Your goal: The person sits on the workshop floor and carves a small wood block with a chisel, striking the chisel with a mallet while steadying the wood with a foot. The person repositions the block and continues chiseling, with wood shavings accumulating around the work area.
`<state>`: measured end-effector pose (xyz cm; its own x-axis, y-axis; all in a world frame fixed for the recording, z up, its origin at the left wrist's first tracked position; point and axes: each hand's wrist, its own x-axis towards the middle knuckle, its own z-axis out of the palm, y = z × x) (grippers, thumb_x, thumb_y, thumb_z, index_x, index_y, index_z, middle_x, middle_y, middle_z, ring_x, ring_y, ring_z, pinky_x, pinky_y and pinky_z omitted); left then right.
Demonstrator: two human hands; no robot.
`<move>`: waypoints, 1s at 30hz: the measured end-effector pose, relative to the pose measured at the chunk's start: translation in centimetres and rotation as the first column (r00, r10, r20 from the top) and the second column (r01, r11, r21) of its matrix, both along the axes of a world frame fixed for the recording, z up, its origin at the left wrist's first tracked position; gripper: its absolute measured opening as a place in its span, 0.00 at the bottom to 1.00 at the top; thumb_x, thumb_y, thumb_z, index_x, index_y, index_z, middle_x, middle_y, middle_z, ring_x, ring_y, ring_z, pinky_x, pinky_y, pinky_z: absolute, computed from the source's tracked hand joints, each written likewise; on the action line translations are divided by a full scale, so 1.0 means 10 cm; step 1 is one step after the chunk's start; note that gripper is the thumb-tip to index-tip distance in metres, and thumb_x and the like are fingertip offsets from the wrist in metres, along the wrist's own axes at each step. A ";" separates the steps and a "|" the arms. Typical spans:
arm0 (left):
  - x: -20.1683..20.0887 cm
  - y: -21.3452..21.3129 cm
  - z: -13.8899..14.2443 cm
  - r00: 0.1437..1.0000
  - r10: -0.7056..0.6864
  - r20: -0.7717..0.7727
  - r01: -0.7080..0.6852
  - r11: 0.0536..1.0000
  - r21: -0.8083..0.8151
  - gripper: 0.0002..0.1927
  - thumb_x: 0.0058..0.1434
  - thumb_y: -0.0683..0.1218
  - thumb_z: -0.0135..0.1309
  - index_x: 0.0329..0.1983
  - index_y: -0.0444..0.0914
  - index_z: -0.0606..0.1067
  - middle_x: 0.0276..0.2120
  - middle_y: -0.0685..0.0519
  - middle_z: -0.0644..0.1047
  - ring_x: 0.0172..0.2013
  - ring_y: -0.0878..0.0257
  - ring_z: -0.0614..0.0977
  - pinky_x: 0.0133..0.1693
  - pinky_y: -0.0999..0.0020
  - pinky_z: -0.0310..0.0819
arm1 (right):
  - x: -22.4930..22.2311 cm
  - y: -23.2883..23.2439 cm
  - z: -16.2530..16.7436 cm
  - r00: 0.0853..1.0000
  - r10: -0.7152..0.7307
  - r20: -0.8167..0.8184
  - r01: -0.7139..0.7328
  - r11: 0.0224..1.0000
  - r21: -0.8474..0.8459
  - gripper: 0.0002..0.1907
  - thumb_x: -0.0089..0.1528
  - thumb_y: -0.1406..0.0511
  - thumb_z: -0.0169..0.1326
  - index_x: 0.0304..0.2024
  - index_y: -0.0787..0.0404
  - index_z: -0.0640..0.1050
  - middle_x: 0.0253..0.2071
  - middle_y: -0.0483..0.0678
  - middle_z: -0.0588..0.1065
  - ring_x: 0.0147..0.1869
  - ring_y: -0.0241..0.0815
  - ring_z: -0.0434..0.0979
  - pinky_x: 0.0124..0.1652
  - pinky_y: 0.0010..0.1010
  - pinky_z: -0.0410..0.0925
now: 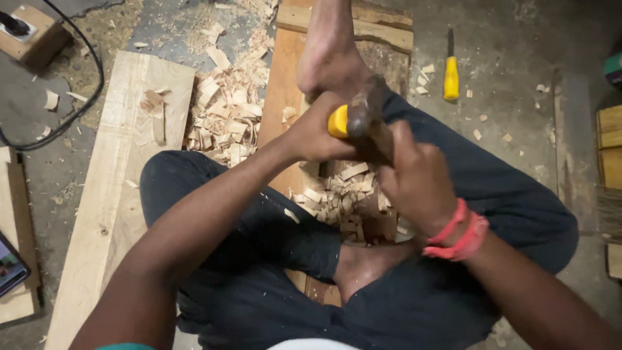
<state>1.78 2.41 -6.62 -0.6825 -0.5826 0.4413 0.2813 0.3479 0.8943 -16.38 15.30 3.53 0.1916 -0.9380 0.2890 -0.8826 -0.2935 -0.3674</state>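
My left hand (311,136) is wrapped tight round the yellow handle of a chisel (338,121), just above the middle of the frame, fingers fully curled so only a short stub of yellow shows past them. My right hand (414,178) sits just to the right and a little lower, closed over a dark-headed hammer (370,126) whose head is right at the chisel's butt — touching or a hair off, I cannot tell. Both tools are stiff and will not give; the plastic handle looks smooth, so I judge it wants a full fist low on the grip, not a fingertip pinch, and the hammer feels best held close under the head for short taps. The reddish-brown plank (285,78) under them is hard and heavy, pinned by my feet at top centre and bottom centre. The pale wood chips (337,198) heaped in the cut are light, brittle and loose — they would scatter at a touch. A second yellow-handled tool (451,74) lies on the floor at upper right, well apart. A pale board (123,162) runs down the left side, with a bigger drift of shavings (227,110) beside it. At far left, low down, the corner of a lit phone screen (10,266) shows. At upper left a small wooden block with a black cable (29,32). No packages or signs that I can see.
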 end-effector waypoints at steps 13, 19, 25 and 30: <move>0.05 0.04 0.01 1.000 -0.005 0.017 0.004 0.999 0.033 0.19 0.49 0.45 0.67 0.42 0.34 0.76 0.34 0.56 0.77 0.36 0.69 0.77 0.40 0.70 0.75 | 0.20 -0.06 0.23 1.000 -0.017 -0.022 0.012 0.980 -0.199 0.12 0.58 0.69 0.56 0.44 0.63 0.72 0.27 0.61 0.72 0.31 0.62 0.73 0.31 0.49 0.65; 0.04 -0.02 0.02 0.994 -0.108 0.016 0.108 0.994 0.012 0.11 0.51 0.41 0.63 0.36 0.34 0.76 0.30 0.57 0.76 0.34 0.70 0.77 0.39 0.71 0.74 | -0.26 0.15 0.17 0.993 0.046 0.104 -0.052 0.997 0.052 0.13 0.58 0.70 0.54 0.45 0.63 0.72 0.29 0.59 0.75 0.33 0.59 0.78 0.32 0.46 0.67; 0.04 -0.04 -0.04 0.989 -0.124 0.085 0.121 0.992 0.039 0.08 0.51 0.40 0.61 0.34 0.35 0.77 0.29 0.57 0.78 0.32 0.70 0.78 0.37 0.72 0.75 | 0.03 0.16 0.64 0.783 -0.149 0.604 0.297 0.942 -0.153 0.06 0.72 0.66 0.49 0.51 0.59 0.71 0.28 0.46 0.69 0.26 0.38 0.68 0.28 0.34 0.64; 0.08 -0.01 0.01 0.989 -0.145 -0.001 0.144 0.986 0.078 0.15 0.51 0.42 0.63 0.41 0.36 0.77 0.34 0.59 0.79 0.35 0.73 0.79 0.40 0.73 0.77 | 0.13 -0.01 -0.01 1.000 -0.024 -0.010 0.025 0.997 0.071 0.18 0.55 0.70 0.56 0.47 0.68 0.70 0.26 0.65 0.75 0.32 0.70 0.76 0.31 0.56 0.66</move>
<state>2.61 2.34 -6.49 -0.7640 -0.5100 0.3953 0.3192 0.2338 0.9184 -15.10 15.21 3.47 0.1708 -0.9604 0.2201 -0.8925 -0.2455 -0.3784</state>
